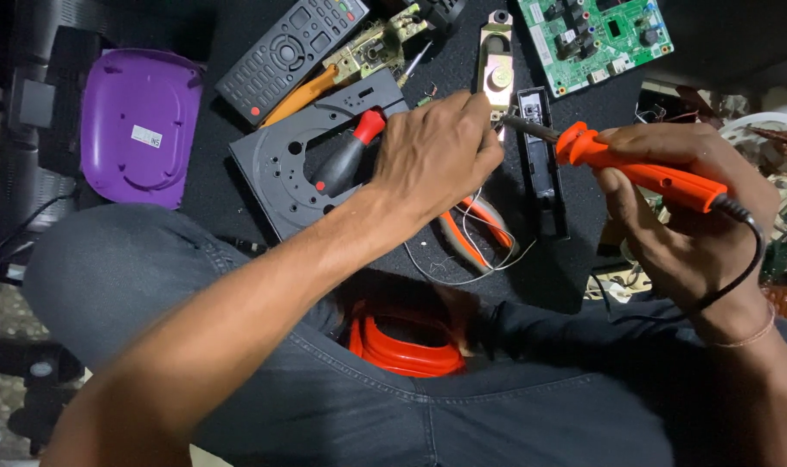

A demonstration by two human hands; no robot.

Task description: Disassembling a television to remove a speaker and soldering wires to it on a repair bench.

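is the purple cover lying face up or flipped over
Flipped over: the purple cover shows its underside, with a white label and small feet, left of the left hand.

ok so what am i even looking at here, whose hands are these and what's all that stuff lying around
One picture, from a camera worn on a person's head, looking down at their lap and a dark work surface. The right hand grips an orange soldering iron, tip toward a narrow black part. The left hand pinches something small there, too small to tell. Around lie a remote control, a green circuit board, a purple cover, a red-handled screwdriver and orange-handled pliers.
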